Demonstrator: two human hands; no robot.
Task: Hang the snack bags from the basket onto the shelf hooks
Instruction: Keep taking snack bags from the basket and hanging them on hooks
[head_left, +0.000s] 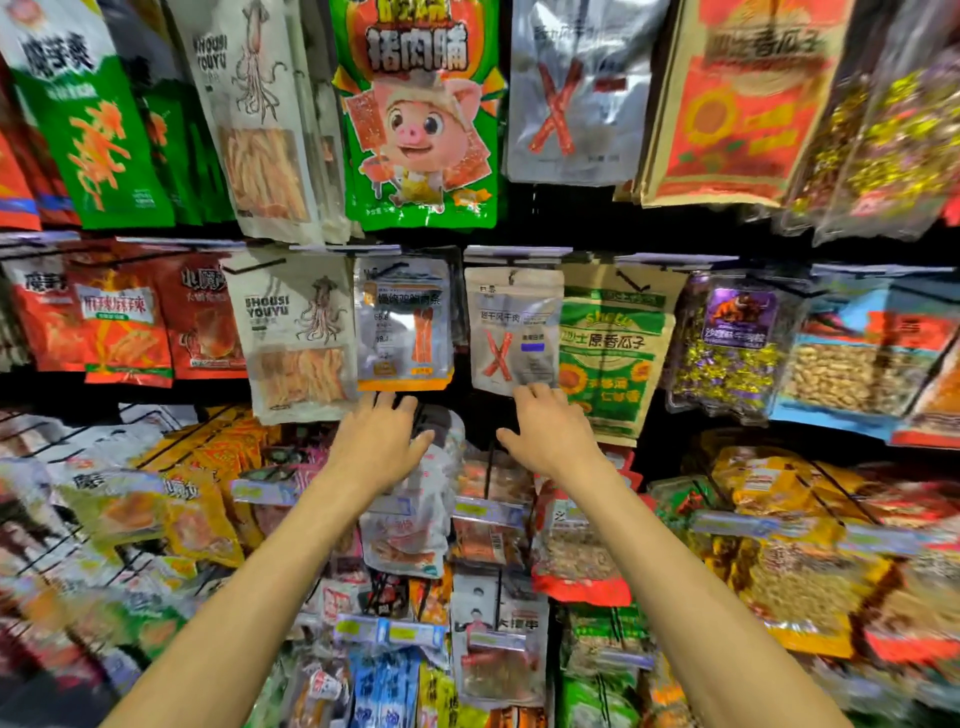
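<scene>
Both arms are stretched up to the middle row of the shelf. The left hand (382, 441) and the right hand (548, 431) are spread wide with fingers fairly straight, and neither grips anything that I can make out. The right hand's fingertips touch the bottom edge of a grey bag (511, 332) with a red cross on it. The left hand sits just under a silver bag (402, 332) with an orange base, its thumb beside the top of a clear bag (415, 525) in the row below; whether it touches, I cannot tell. The basket is out of sight, and every snack bag I can see hangs on the shelf, row upon row. These bags look light, made of thin glossy film that would crumple and slip under a loose hold, and the strips inside may well snap if squeezed. I would pinch one by the flat sealed strip at the top, just beside the hanging hole, so the hole stays clear for the hook; held by the bottom, it would likely flop over.
</scene>
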